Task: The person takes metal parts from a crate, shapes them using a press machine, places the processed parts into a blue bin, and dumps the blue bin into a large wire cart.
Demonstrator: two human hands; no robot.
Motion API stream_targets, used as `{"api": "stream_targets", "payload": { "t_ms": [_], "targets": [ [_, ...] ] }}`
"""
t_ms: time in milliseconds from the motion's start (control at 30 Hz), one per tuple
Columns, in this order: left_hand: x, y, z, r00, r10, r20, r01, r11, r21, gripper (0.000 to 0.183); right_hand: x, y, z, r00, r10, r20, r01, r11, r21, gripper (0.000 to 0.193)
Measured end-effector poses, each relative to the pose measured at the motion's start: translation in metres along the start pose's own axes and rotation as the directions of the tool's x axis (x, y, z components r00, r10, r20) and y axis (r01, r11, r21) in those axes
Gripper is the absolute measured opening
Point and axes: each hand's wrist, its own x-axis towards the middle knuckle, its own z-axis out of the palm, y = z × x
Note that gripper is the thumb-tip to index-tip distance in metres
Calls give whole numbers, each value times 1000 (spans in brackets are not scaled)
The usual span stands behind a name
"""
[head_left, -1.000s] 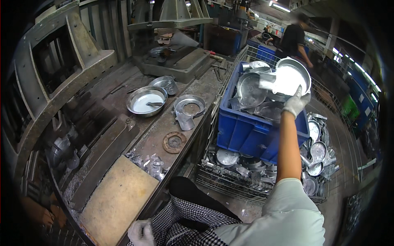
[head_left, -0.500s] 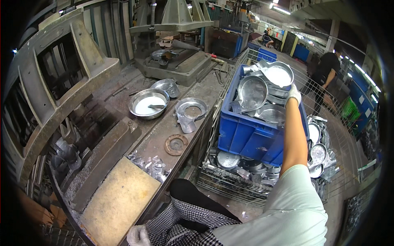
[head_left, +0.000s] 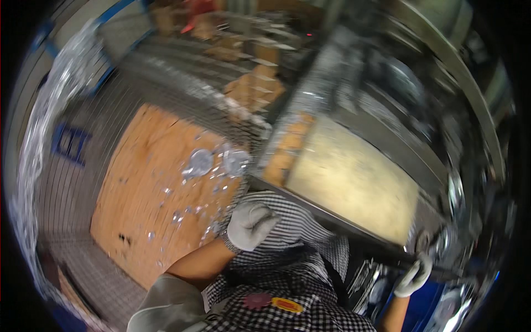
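Note:
My left hand (head_left: 251,224), in a white glove, is curled closed above my checked apron (head_left: 290,271), with nothing showing in it. At the lower right, my right hand (head_left: 414,278), also white-gloved, has its fingers bent but apart, and no object shows in it. It is just beside the edge of the blue bin (head_left: 433,301), near some shiny metal pieces (head_left: 453,307). Two round, shallow metal castings (head_left: 200,161) lie at the right side of a brown wooden board (head_left: 149,188), left of my left hand. The picture is smeared by motion.
A pale thick board (head_left: 354,180) lies on the workbench in front of me, machine parts (head_left: 409,116) beyond it. Wire mesh walls (head_left: 61,205) surround the brown board, which carries scattered metal scraps (head_left: 177,217). Clear plastic wrap (head_left: 47,138) hangs along the far left.
My view has swung left, from the bin of metal pans to the wooden board. My right hand has come off the pan it was touching. My left hand is now higher, over my apron.

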Motion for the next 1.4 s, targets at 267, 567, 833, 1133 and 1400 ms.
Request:
{"api": "stream_targets", "payload": {
  "t_ms": [267, 567, 833, 1133, 1400],
  "targets": [
    [-106, -220, -57, 462, -847, -262, 887, 446, 122, 33, 43, -54, 102, 958, -6, 288, 18, 999, -38, 37],
    [-83, -463, -35, 103, -988, -116, 749, 0, 663, 61, 75, -98, 140, 899, 114, 424, -81, 992, -95, 52],
    [-68, -530, -11, 74, -983, -166, 749, -55, 660, 39, 73, -80, 147, 894, -192, 405, 244, 967, -79, 49],
    [-96, -410, -6, 378, -863, -335, 793, 115, 598, 25, 75, -91, 138, 903, 104, 418, -99, 995, -32, 39],
    [-85, -237, -90, 418, -732, -538, 847, 528, -61, 19, 56, -66, 121, 950, -86, 301, 96, 995, -20, 48]
  ]
}}
